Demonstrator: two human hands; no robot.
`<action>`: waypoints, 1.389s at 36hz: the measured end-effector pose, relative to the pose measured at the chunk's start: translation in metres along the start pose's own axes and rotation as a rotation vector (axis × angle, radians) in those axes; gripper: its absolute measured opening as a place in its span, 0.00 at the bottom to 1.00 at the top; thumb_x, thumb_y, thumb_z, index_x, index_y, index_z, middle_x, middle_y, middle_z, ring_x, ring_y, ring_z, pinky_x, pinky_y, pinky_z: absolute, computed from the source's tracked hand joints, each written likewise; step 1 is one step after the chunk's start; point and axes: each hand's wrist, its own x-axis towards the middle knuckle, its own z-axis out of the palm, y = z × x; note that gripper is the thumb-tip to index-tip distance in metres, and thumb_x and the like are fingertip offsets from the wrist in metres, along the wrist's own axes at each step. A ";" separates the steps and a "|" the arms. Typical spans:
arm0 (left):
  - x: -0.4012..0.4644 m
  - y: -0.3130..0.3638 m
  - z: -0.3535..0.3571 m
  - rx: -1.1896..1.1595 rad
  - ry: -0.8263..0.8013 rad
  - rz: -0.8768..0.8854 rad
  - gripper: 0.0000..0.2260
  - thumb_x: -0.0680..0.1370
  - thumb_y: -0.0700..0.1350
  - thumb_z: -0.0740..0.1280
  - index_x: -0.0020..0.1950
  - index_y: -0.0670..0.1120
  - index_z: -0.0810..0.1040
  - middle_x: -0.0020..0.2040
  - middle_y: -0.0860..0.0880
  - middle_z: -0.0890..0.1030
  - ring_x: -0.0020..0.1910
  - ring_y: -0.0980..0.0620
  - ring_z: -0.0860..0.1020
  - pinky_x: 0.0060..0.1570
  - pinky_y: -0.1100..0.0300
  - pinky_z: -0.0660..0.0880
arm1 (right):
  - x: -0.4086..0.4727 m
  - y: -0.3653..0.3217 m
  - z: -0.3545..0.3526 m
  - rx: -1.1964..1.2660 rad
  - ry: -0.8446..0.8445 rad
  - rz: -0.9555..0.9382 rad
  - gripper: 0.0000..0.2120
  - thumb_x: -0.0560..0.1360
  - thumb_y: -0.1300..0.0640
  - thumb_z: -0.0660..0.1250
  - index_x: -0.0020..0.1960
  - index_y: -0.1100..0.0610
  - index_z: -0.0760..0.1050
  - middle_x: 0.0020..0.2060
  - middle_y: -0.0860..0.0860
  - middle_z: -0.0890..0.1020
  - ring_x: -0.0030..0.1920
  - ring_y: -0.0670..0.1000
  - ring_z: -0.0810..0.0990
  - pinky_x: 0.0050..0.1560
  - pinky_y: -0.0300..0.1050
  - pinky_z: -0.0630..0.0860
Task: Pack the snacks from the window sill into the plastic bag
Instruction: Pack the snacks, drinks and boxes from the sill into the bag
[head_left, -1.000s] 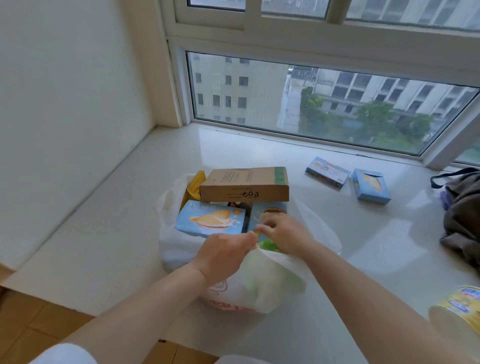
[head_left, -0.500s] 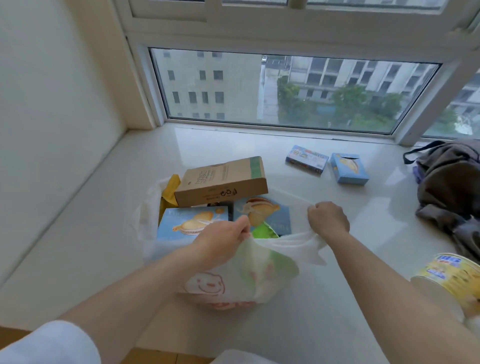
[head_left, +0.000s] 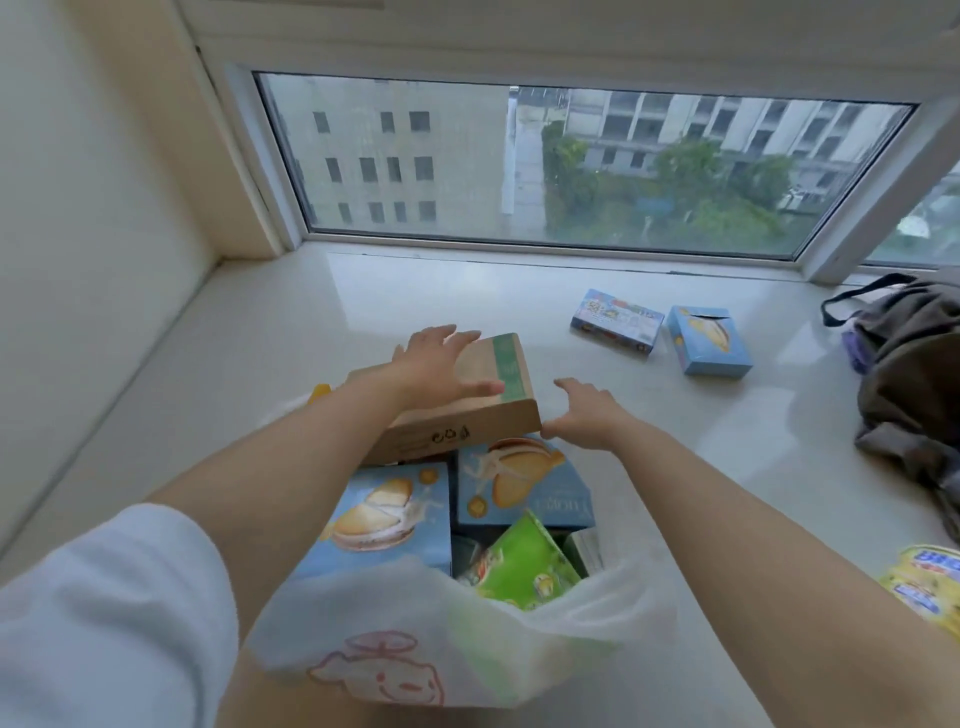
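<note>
Our left hand (head_left: 441, 366) lay flat on the brown carton (head_left: 467, 410), fingers spread, its grip wide and closed on nothing, likely to press the carton down into the plastic bag (head_left: 415, 639) where it sat tilted above the blue snack boxes (head_left: 384, 514). Our right hand (head_left: 587, 415) reached open at the carton's corner, holding nothing. Two small boxes (head_left: 660, 332) waited on the window sill (head_left: 260, 353) beyond, well apart from the bag, not yet packed

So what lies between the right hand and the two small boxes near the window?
In the head view, only bare sill separates the right hand from the colourful box and the blue box.
</note>
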 end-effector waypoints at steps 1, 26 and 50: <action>0.012 -0.003 0.000 -0.027 -0.022 -0.025 0.44 0.67 0.72 0.62 0.77 0.56 0.52 0.78 0.49 0.53 0.76 0.46 0.50 0.72 0.39 0.52 | 0.007 0.000 0.001 0.047 -0.049 -0.003 0.40 0.71 0.51 0.69 0.77 0.53 0.52 0.73 0.56 0.62 0.72 0.59 0.60 0.69 0.55 0.63; -0.032 -0.021 0.037 0.134 -0.204 0.262 0.57 0.54 0.84 0.40 0.77 0.55 0.41 0.76 0.55 0.45 0.75 0.49 0.45 0.74 0.44 0.43 | 0.023 -0.001 -0.025 0.439 0.112 0.012 0.16 0.81 0.58 0.53 0.36 0.61 0.67 0.32 0.53 0.67 0.33 0.52 0.67 0.32 0.43 0.62; -0.023 -0.002 0.058 0.237 -0.144 0.075 0.36 0.74 0.70 0.56 0.77 0.57 0.52 0.77 0.51 0.53 0.75 0.46 0.53 0.71 0.45 0.56 | 0.000 -0.013 -0.019 0.150 0.355 -0.102 0.06 0.77 0.52 0.63 0.46 0.53 0.77 0.47 0.53 0.82 0.49 0.56 0.78 0.43 0.44 0.70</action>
